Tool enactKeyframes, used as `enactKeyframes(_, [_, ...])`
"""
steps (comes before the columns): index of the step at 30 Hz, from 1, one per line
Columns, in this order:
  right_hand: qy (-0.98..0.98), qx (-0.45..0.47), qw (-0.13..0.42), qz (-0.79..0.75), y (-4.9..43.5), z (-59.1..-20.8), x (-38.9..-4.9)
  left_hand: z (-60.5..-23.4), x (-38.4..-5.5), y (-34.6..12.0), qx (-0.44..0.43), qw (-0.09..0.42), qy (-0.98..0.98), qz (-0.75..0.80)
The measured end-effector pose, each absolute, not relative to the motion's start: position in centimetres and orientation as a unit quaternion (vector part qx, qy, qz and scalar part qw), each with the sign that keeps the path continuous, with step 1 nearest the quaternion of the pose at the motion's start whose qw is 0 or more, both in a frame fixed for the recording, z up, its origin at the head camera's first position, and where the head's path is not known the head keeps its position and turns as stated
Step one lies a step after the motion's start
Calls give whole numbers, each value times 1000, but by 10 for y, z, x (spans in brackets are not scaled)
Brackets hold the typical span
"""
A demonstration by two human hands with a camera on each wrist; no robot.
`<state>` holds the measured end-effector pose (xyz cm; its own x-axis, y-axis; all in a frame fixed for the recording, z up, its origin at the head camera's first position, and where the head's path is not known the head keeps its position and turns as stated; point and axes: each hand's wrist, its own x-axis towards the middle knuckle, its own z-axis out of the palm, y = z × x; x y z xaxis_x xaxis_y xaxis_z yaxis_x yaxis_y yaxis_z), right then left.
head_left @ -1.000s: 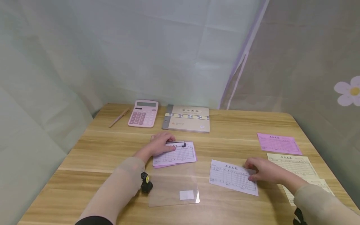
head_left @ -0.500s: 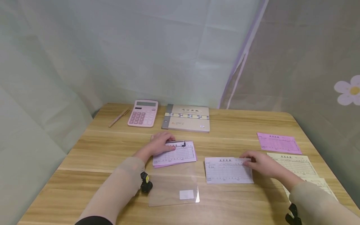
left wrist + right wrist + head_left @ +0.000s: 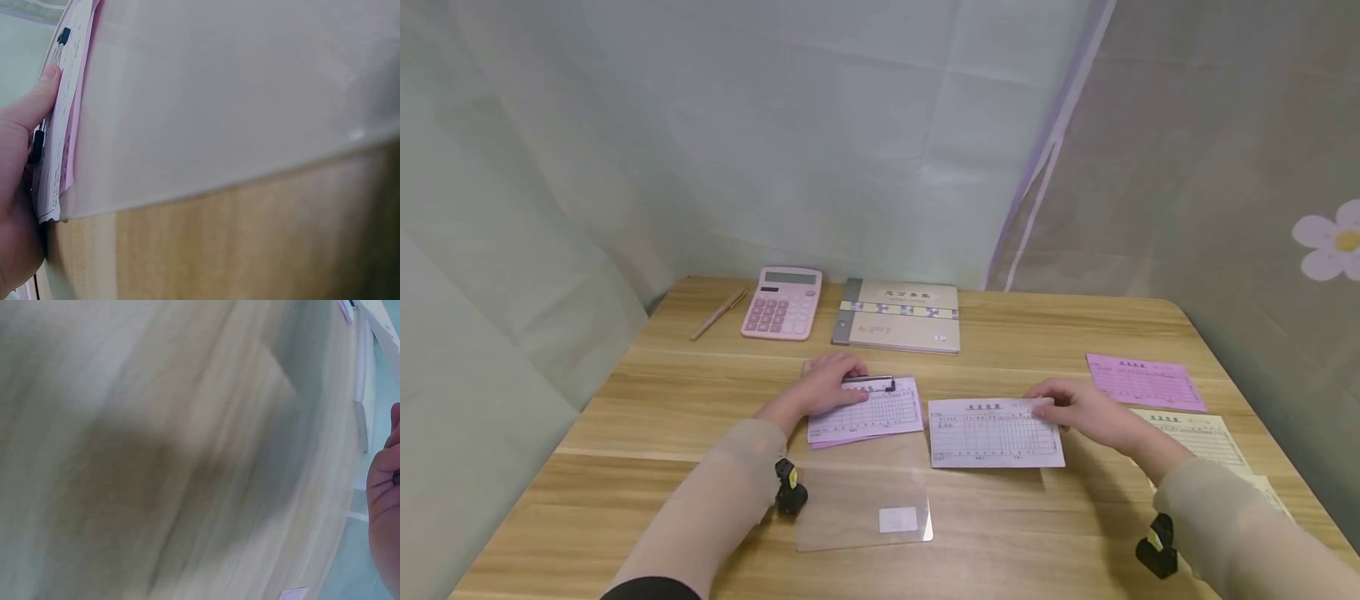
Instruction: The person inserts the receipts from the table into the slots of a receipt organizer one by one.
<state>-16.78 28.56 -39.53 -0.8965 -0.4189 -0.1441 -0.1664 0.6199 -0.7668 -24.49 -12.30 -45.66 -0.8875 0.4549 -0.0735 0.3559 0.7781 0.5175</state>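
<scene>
A clear clipboard [image 3: 859, 500] lies at the middle of the table, with white and pink printed slips [image 3: 880, 415] under its metal clip. My left hand [image 3: 829, 385] grips its top end, thumb [image 3: 39, 100] over the clip. Between thumb and fingers, my right hand [image 3: 1078, 408] pinches the right edge of a white printed form [image 3: 992, 437]. That form is raised, casting a shadow on the wood, just right of the clipped slips. In the right wrist view, only part of the right hand [image 3: 384, 506] shows at the edge.
A pink slip [image 3: 1146, 383] and cream slips [image 3: 1195, 437] lie at the right, partly behind the right arm. Along the back are a pen [image 3: 718, 314], a pink calculator [image 3: 782, 303] and an account book [image 3: 898, 317]. Curtains hang behind the table.
My right hand has moved left and away from me, lifting the white form toward the clipboard and straightening its tilt. The left hand has stayed on the clip.
</scene>
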Motion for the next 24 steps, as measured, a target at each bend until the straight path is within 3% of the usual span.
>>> enactKeyframes(24, [828, -212, 204, -478, 196, -417, -198, -460, -247, -123, 220, 91, 938, 250])
